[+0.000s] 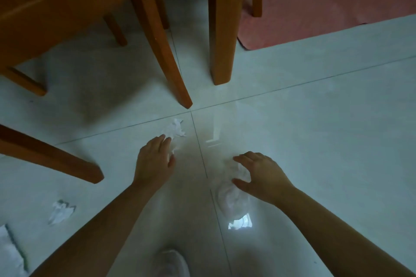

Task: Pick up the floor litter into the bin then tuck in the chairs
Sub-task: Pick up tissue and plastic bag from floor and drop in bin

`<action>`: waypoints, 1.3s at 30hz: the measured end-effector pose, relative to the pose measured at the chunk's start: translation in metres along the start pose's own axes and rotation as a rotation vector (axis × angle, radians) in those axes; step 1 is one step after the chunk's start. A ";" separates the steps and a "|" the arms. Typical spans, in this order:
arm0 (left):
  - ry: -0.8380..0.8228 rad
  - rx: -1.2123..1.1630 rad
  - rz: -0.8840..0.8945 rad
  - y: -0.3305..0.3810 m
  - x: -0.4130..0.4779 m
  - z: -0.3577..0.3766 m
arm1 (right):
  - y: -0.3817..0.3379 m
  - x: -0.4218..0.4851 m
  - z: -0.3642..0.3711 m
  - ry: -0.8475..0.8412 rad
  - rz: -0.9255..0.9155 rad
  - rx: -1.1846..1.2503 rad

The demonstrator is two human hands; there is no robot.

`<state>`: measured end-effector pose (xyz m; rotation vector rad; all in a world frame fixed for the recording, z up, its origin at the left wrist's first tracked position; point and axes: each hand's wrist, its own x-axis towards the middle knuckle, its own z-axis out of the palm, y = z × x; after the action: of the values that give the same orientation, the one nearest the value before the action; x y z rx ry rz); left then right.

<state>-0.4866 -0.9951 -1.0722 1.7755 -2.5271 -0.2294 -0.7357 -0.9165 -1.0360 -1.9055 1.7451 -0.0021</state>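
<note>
A crumpled white paper tissue [174, 129] lies on the glossy pale tiled floor [315, 130], just in front of the tip of an orange-brown wooden chair leg [171, 63]. The left hand [155, 159] reaches it with fingers nearly straight and relaxed, the tips touching its near edge. The right hand [258, 173] curls fingers and thumb round a pale crumpled wad [239, 171], too blurred to identify. Another crumpled white scrap [60, 210] lies well to the left. A pink rug [326, 2] covers the far right corner.
</note>
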 end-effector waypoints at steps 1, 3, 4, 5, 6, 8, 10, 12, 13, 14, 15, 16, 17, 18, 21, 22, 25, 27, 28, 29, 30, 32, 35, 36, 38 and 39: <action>0.002 -0.014 -0.016 -0.001 0.002 0.003 | 0.002 0.001 0.004 -0.003 0.008 0.018; 0.005 -0.042 -0.053 -0.004 0.007 0.010 | 0.006 0.003 0.013 0.004 0.022 0.058; 0.000 -0.046 -0.069 -0.005 0.009 0.014 | 0.007 0.003 0.017 0.002 0.034 0.082; -0.007 -0.045 -0.083 -0.007 0.012 0.018 | 0.008 0.003 0.021 -0.005 0.046 0.106; -0.014 -0.045 -0.097 -0.008 0.014 0.020 | 0.009 0.003 0.025 -0.015 0.056 0.126; -0.024 -0.055 -0.128 -0.010 0.018 0.024 | 0.014 0.002 0.029 -0.029 0.075 0.151; -0.030 -0.075 -0.154 -0.011 0.021 0.027 | 0.019 0.001 0.033 -0.031 0.100 0.182; -0.030 -0.089 -0.147 -0.012 0.024 0.031 | 0.023 0.001 0.037 -0.017 0.124 0.220; -0.027 -0.097 -0.142 -0.013 0.026 0.033 | 0.023 0.002 0.038 -0.011 0.131 0.235; -0.028 -0.106 -0.143 -0.014 0.028 0.034 | 0.023 0.003 0.040 -0.008 0.136 0.247; -0.035 -0.114 -0.148 -0.015 0.030 0.036 | 0.023 0.004 0.042 -0.006 0.139 0.254; -0.044 -0.119 -0.153 -0.016 0.032 0.037 | 0.023 0.005 0.044 -0.006 0.143 0.260; -0.053 -0.122 -0.155 -0.017 0.034 0.038 | 0.023 0.006 0.045 -0.006 0.149 0.268; -0.061 -0.128 -0.158 -0.019 0.036 0.040 | 0.024 0.008 0.047 -0.006 0.158 0.277; -0.095 -0.171 -0.205 -0.021 0.040 0.044 | 0.024 0.013 0.050 0.007 0.190 0.294; -0.108 -0.185 -0.230 -0.020 0.040 0.046 | 0.024 0.015 0.050 0.008 0.200 0.295; -0.134 -0.225 -0.264 -0.018 0.039 0.050 | 0.024 0.018 0.055 0.001 0.224 0.285; -0.137 -0.241 -0.261 -0.018 0.038 0.051 | 0.022 0.018 0.058 -0.007 0.239 0.267; -0.133 -0.244 -0.264 -0.018 0.038 0.051 | 0.021 0.018 0.060 -0.011 0.247 0.255; -0.129 -0.246 -0.267 -0.018 0.037 0.052 | 0.020 0.017 0.062 -0.017 0.253 0.245; -0.124 -0.247 -0.268 -0.018 0.037 0.053 | 0.019 0.017 0.063 -0.022 0.254 0.241; -0.111 -0.261 -0.264 -0.017 0.036 0.055 | 0.017 0.017 0.065 -0.020 0.246 0.239; -0.098 -0.285 -0.255 -0.017 0.034 0.059 | 0.016 0.020 0.067 -0.010 0.239 0.261; -0.097 -0.287 -0.258 -0.017 0.033 0.061 | 0.016 0.020 0.068 -0.006 0.240 0.274; -0.088 -0.300 -0.268 -0.016 0.028 0.064 | 0.017 0.020 0.071 0.010 0.242 0.299; -0.081 -0.307 -0.268 -0.015 0.025 0.065 | 0.017 0.019 0.072 0.024 0.239 0.312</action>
<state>-0.4892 -1.0175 -1.1400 1.9993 -2.1452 -0.6713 -0.7226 -0.9061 -1.1110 -1.4743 1.8558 -0.1976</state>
